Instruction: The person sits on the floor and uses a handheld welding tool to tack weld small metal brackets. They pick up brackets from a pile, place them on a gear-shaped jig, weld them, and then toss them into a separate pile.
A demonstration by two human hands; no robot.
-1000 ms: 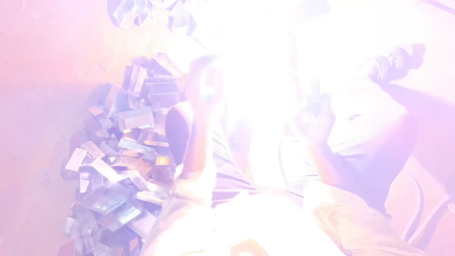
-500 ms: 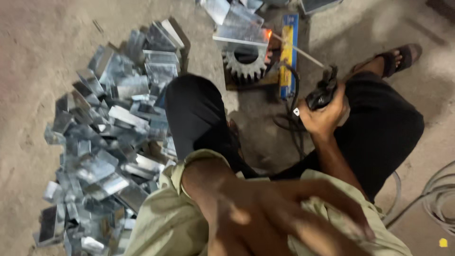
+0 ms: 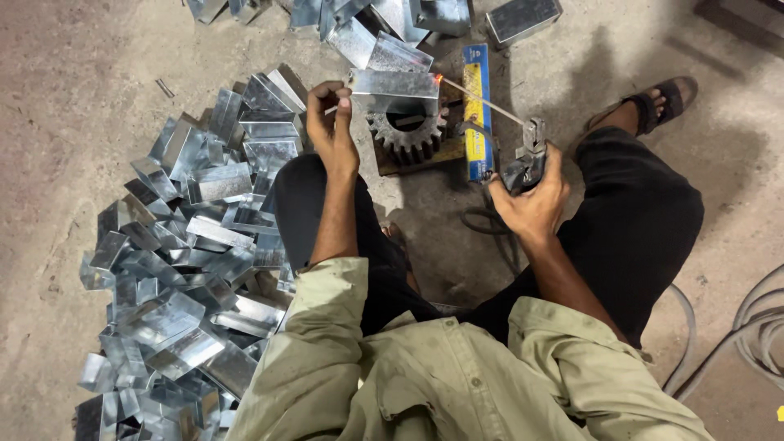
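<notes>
Now seeing clearly after a white glare. Gripping one electrode holder point(image 3: 523, 163) in right hand point(image 3: 535, 204), fingers closed. Pinching one bent metal piece point(image 3: 394, 84) with left hand point(image 3: 333, 122), steadying it atop one gear point(image 3: 406, 131), rod tip glowing. Lying leftward: dozens more pieces point(image 3: 175, 261).

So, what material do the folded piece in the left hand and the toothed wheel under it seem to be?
The folded piece looks like thin galvanized sheet steel: bright silver, with a mottled sheen and sharp bends. The toothed wheel seems solid steel or cast iron: dark, dull grey, with thick teeth. The left hand pinches the piece.
</notes>
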